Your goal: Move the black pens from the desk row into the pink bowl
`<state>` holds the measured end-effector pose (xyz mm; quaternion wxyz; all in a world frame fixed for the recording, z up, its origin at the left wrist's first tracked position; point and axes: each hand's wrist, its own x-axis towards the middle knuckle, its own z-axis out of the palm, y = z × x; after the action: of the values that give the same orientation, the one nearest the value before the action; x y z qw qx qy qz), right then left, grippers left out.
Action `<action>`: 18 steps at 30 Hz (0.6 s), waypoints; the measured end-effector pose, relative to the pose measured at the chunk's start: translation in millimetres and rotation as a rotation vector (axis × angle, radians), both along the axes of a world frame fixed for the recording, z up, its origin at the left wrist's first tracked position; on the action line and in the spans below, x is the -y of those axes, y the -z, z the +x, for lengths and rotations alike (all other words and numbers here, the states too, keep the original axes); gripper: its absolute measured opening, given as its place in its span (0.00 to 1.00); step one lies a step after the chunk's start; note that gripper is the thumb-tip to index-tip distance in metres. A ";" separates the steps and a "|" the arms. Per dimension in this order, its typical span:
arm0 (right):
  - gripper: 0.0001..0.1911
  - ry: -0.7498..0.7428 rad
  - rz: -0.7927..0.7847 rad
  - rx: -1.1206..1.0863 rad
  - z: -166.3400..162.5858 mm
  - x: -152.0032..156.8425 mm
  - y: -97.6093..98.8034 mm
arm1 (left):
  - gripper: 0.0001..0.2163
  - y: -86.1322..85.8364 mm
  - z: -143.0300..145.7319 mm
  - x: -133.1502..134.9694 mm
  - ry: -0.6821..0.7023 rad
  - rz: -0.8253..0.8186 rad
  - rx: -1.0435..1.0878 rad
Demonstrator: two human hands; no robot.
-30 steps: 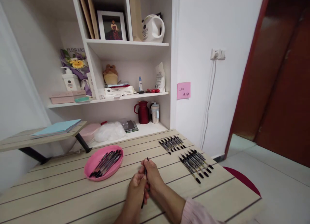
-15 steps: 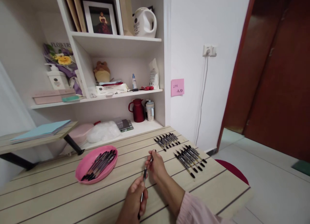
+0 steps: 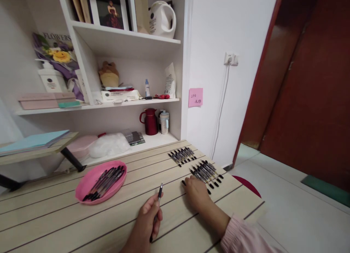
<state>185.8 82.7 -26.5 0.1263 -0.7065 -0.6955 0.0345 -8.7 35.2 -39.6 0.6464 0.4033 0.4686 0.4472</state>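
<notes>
My left hand (image 3: 149,216) is closed around a pen (image 3: 160,191). Its pointed tip stands up bare above my fingers, and its dark rear end shows below them. To the right, my right hand (image 3: 197,193) is low over the table with its fingers closed. A black-ended pen part (image 3: 184,182) pokes out at its fingertips; the rest is hidden by the hand. Right beside that hand lies a slanted row of black-ended pens (image 3: 205,172). Another such row (image 3: 181,156) lies behind it, nearer the shelf.
On the left a pink bowl (image 3: 79,189) holds several dark pens. A small raised stand (image 3: 60,145) with blue paper is at the far left. The white shelf unit (image 3: 128,39) backs the table (image 3: 109,224). A red stool seat (image 3: 247,185) shows beyond the right edge.
My right hand has moved off the pen, right and down towards the near pen row. The pen tip in my left hand now stands free. The view has shifted slightly right.
</notes>
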 end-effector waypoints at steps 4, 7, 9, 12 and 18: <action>0.10 -0.002 0.008 0.065 4.9 13.6 -0.3 | 0.26 -7.6 1.8 5.2 -0.017 0.002 -0.001; 0.08 -0.018 0.010 0.050 8.8 20.4 1.5 | 0.24 -13.3 3.5 10.2 -0.046 0.028 -0.010; 0.07 -0.018 0.007 0.039 12.7 23.2 4.3 | 0.24 -15.5 4.3 12.2 -0.050 0.024 -0.024; 0.07 -0.003 0.003 0.037 18.6 22.3 6.6 | 0.24 -16.2 4.9 12.3 -0.044 0.011 -0.038; 0.11 0.093 0.045 0.086 32.4 5.4 -2.7 | 0.24 -14.9 4.8 10.5 -0.048 0.028 -0.026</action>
<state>218.2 77.3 -23.8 0.1138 -0.7359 -0.6672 -0.0173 -3.9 24.7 -24.7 0.6237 0.4067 0.4803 0.4635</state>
